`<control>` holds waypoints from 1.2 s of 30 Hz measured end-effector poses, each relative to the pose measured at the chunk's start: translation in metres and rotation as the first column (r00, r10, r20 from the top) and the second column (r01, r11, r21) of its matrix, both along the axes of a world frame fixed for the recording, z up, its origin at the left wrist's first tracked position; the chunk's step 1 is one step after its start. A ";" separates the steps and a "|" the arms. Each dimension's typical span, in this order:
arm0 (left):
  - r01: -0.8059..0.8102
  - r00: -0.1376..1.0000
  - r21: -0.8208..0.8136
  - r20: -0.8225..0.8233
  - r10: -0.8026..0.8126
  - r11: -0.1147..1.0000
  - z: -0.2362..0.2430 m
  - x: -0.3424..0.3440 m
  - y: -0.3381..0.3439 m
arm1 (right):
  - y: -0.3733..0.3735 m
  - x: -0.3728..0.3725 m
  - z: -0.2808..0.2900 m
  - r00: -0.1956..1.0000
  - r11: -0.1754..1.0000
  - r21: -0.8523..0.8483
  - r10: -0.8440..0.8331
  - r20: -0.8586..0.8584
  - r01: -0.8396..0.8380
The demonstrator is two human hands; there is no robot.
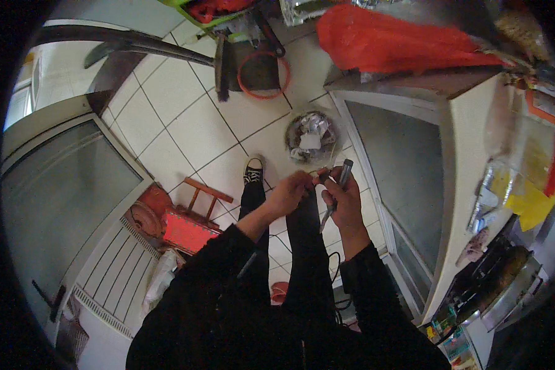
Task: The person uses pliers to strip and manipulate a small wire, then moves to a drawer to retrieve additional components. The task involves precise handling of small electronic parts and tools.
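Curling around a slim grey tool (346, 171) of hard, smooth look, the right hand (346, 202) grips it slantwise; its blunt upper end and thin lower tip show past the fingers, which hide its middle. The left hand's (295, 191) fingertips are drawn together beside the right thumb; whether they pinch anything is too small to tell. Just beyond the hands stands a round bin (289, 126) of crumpled silvery and white scraps (313, 134). Square glossy tiles (194, 132) surround it. A glass-paned cabinet (401, 148) closes off the right side; to the left, a red-topped wooden stool (190, 233) lies near the canvas shoe (253, 171). Farther out are a bristled broom (221, 71), an orange hoop (265, 97) and a wrinkled red bag (382, 40).
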State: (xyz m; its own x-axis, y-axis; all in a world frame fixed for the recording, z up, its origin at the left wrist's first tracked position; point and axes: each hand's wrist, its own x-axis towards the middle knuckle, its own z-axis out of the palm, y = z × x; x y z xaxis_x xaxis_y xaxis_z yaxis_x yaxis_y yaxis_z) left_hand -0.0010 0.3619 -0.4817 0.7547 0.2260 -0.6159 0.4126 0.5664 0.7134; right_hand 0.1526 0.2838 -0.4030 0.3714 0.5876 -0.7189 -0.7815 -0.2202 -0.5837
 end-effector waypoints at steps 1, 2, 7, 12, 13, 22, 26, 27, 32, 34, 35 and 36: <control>-0.001 0.998 -0.101 0.065 0.007 0.995 0.024 -0.003 -0.001 | 0.006 -0.001 0.015 1.000 1.000 0.018 -0.015 -0.009 0.016; 0.021 0.996 -0.219 0.092 -0.001 0.975 0.049 -0.006 -0.001 | 0.012 -0.003 0.032 0.999 0.999 0.036 -0.031 -0.019 0.031; -0.050 0.974 -0.496 0.167 0.151 0.867 0.170 -0.010 0.013 | 0.041 -0.013 0.119 0.999 0.983 0.180 0.044 -0.007 -0.042; -0.132 0.982 -0.279 0.095 0.164 0.951 0.267 -0.029 0.026 | 0.065 -0.033 0.204 0.995 0.911 0.400 0.076 0.067 -0.097; -0.081 0.986 -0.173 0.133 0.105 0.982 0.281 -0.039 0.032 | 0.070 -0.035 0.221 0.990 0.899 0.416 0.102 0.102 -0.136; -0.013 0.979 0.189 0.201 -0.026 0.982 0.369 -0.144 0.059 | 0.088 -0.038 0.354 0.927 0.745 0.605 0.044 0.373 -0.279; -0.080 0.959 0.296 0.284 -0.008 0.952 0.395 -0.166 0.063 | 0.079 -0.047 0.400 0.751 0.693 0.466 0.165 0.639 -0.550; -0.098 0.951 0.321 0.310 -0.007 0.942 0.400 -0.169 0.063 | 0.073 -0.051 0.408 0.718 0.688 0.420 0.212 0.663 -0.592; -0.082 0.945 0.338 0.324 -0.034 0.938 0.422 -0.176 0.064 | 0.062 -0.074 0.427 0.624 0.703 0.335 0.195 0.757 -0.627; -0.073 0.937 0.359 0.344 -0.060 0.930 0.429 -0.177 0.062 | 0.058 -0.077 0.436 0.576 0.693 0.303 0.197 0.793 -0.654; -0.071 0.931 0.373 0.357 -0.073 0.925 0.432 -0.177 0.062 | 0.056 -0.079 0.441 0.566 0.680 0.306 0.194 0.802 -0.667; -0.068 0.926 0.386 0.368 -0.087 0.920 0.435 -0.176 0.062 | 0.053 -0.079 0.448 0.486 0.692 0.229 0.200 0.851 -0.685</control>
